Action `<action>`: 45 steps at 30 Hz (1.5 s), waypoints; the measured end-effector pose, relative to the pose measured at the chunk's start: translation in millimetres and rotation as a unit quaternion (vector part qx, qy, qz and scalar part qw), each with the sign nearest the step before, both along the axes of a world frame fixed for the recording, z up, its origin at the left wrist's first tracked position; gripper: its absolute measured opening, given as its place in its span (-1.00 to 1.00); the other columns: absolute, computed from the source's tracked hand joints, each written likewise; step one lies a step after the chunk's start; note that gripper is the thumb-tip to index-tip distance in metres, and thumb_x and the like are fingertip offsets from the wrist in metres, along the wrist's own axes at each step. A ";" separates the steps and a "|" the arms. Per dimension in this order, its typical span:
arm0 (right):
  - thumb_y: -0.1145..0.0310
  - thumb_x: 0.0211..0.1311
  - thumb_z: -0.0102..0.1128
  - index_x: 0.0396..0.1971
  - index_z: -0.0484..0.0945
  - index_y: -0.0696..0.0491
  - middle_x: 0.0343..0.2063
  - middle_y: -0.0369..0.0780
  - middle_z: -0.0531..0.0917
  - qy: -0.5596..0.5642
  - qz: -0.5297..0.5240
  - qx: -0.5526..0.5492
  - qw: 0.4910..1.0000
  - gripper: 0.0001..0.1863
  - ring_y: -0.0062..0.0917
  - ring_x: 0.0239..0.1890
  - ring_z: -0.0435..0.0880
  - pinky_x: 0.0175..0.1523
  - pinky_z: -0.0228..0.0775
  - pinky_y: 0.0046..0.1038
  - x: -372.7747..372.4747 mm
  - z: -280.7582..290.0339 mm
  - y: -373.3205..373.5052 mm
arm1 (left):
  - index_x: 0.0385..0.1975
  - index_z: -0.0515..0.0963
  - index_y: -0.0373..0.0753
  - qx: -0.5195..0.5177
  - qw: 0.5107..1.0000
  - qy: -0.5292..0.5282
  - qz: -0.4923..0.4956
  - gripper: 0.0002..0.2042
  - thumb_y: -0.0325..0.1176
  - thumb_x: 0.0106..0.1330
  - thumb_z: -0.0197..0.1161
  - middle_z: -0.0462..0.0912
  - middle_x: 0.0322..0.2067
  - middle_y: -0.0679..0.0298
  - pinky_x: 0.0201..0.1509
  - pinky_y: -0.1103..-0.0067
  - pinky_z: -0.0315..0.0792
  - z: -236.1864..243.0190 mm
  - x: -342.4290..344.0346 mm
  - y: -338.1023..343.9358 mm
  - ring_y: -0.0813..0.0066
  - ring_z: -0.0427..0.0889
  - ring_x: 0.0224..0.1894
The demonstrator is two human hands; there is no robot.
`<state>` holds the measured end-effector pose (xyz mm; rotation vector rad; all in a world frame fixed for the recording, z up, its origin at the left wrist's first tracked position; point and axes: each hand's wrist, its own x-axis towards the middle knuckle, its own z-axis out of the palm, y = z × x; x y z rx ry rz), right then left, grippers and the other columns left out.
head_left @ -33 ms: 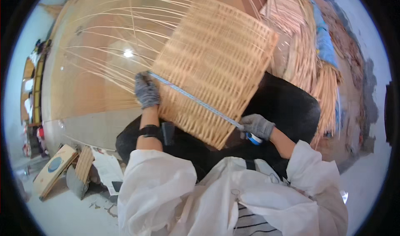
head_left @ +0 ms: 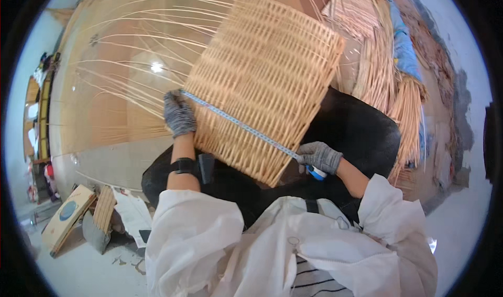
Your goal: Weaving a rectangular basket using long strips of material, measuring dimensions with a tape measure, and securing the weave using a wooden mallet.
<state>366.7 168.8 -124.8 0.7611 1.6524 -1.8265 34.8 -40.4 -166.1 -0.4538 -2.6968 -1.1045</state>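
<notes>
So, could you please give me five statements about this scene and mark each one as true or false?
1. The measuring strip lies across the woven panel. True.
2. The left hand is bare. False: it wears a grey glove and is at the panel's left edge, by the strip's end.
3. The right hand holds the blue and white tape case. True.
4. Long loose strands extend from the panel's right edge. False: they extend from its left side.
5. A black band goes around the left forearm. True.
</notes>
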 end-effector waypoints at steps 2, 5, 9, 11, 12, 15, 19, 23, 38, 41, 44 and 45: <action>0.43 0.14 0.10 -0.23 0.53 0.18 -0.56 -0.24 0.63 0.013 -0.035 -0.024 0.999 -0.79 -0.59 -0.50 0.57 -0.35 0.41 -0.54 6.6 -7.0 -2.9 | -0.25 0.41 -0.31 0.009 1.000 -0.013 0.003 -0.85 -0.42 0.26 -0.03 0.55 -0.32 -0.01 -0.14 0.41 0.38 6.3 4.6 1.7 0.10 0.54 -0.25; 0.44 0.15 0.08 -0.22 0.53 0.19 -0.55 -0.22 0.62 0.017 -0.057 -0.028 0.998 -0.78 -0.60 -0.49 0.57 -0.33 0.41 -0.56 10.9 -12.5 -2.4 | -0.20 0.41 -0.29 -0.005 1.000 -0.022 0.015 -0.82 -0.45 0.24 -0.02 0.56 -0.30 0.02 -0.12 0.41 0.38 11.8 7.7 2.6 0.11 0.54 -0.22; 0.42 0.17 0.06 -0.25 0.53 0.19 -0.56 -0.23 0.61 0.017 -0.008 0.009 1.000 -0.80 -0.60 -0.49 0.57 -0.33 0.40 -0.56 7.6 -5.9 -2.4 | -0.14 0.41 -0.28 -0.040 0.999 0.017 -0.013 -0.77 -0.44 0.21 0.01 0.56 -0.24 0.02 -0.06 0.40 0.37 8.4 3.4 -2.6 0.10 0.53 -0.15; 0.41 0.18 0.05 -0.29 0.54 0.20 -0.57 -0.24 0.60 0.008 0.009 0.017 1.000 -0.81 -0.60 -0.49 0.57 -0.33 0.40 -0.57 3.9 3.4 -4.0 | -0.12 0.42 -0.26 -0.086 0.996 0.013 0.021 -0.75 -0.42 0.19 0.03 0.56 -0.24 0.00 -0.02 0.40 0.35 7.3 0.5 -4.8 0.10 0.51 -0.11; 0.40 0.19 0.05 -0.31 0.54 0.20 -0.58 -0.24 0.60 0.012 0.000 0.016 1.000 -0.81 -0.60 -0.49 0.57 -0.34 0.40 -0.58 2.3 9.7 -3.2 | -0.17 0.45 -0.26 -0.056 0.997 0.027 0.040 -0.77 -0.40 0.18 0.05 0.56 -0.25 0.00 -0.02 0.40 0.35 8.2 0.1 -6.5 0.10 0.51 -0.12; 0.36 0.19 0.06 -0.35 0.55 0.18 -0.62 -0.20 0.59 0.045 0.008 0.060 0.997 -0.81 -0.61 -0.56 0.55 -0.44 0.39 -0.60 -5.1 25.3 8.7 | -0.31 0.51 -0.27 -0.100 0.991 0.083 0.031 -0.83 -0.36 0.13 0.13 0.58 -0.28 0.02 -0.07 0.41 0.38 18.7 -11.0 -7.8 0.10 0.54 -0.19; 0.33 0.16 0.12 -0.38 0.56 0.19 -0.66 -0.22 0.57 0.028 -0.054 0.064 0.996 -0.79 -0.60 -0.61 0.54 -0.49 0.36 -0.60 -22.0 37.0 51.1 | -0.43 0.54 -0.29 0.095 0.993 -0.052 -0.044 -0.90 -0.41 0.12 0.23 0.60 -0.41 0.14 -0.14 0.42 0.41 34.8 -40.3 22.8 0.18 0.56 -0.35; 0.31 0.16 0.13 -0.39 0.54 0.20 -0.67 -0.22 0.56 0.077 -0.063 0.048 0.994 -0.78 -0.59 -0.63 0.53 -0.49 0.37 -0.59 -30.7 37.8 76.0 | -0.27 0.57 -0.26 -0.165 0.975 -0.148 -0.011 -0.67 -0.13 0.12 0.17 0.59 -0.31 0.02 -0.06 0.38 0.40 45.5 -63.3 56.0 0.14 0.57 -0.19; 0.33 0.18 0.09 -0.38 0.51 0.21 -0.62 -0.21 0.58 0.141 -0.143 -0.036 0.979 -0.78 -0.56 -0.59 0.55 -0.46 0.42 -0.57 -56.1 5.1 55.0 | -0.30 0.60 -0.26 -0.242 0.948 -0.206 0.038 -0.53 0.01 0.24 -0.13 0.63 -0.32 0.07 -0.16 0.40 0.43 32.0 -90.6 69.5 0.19 0.58 -0.32; 0.32 0.16 0.12 -0.41 0.53 0.20 -0.66 -0.20 0.57 0.113 -0.088 -0.028 0.989 -0.78 -0.57 -0.60 0.56 -0.48 0.41 -0.59 -39.8 20.5 65.1 | -0.42 0.59 -0.28 0.227 0.913 -0.338 0.015 -0.59 -0.04 0.26 -0.04 0.64 -0.43 0.21 -0.37 0.58 0.38 23.3 -84.3 33.8 0.51 0.43 -0.56; 0.33 0.13 0.16 -0.42 0.56 0.19 -0.69 -0.21 0.57 0.065 -0.034 0.013 0.997 -0.79 -0.59 -0.63 0.56 -0.48 0.40 -0.58 -32.9 28.4 70.8 | -0.28 0.54 -0.36 0.310 0.893 -0.308 -0.102 -0.59 -0.05 0.26 0.07 0.58 -0.39 0.28 -0.35 0.69 0.38 18.4 -61.8 6.7 0.63 0.43 -0.47; 0.33 0.12 0.16 -0.42 0.57 0.19 -0.69 -0.22 0.57 0.086 -0.024 0.015 0.996 -0.79 -0.60 -0.63 0.55 -0.48 0.40 -0.58 -33.4 28.0 71.3 | -0.22 0.52 -0.35 0.321 0.889 -0.293 -0.147 -0.62 -0.10 0.25 0.10 0.56 -0.39 0.31 -0.31 0.68 0.38 17.3 -55.0 3.8 0.63 0.43 -0.43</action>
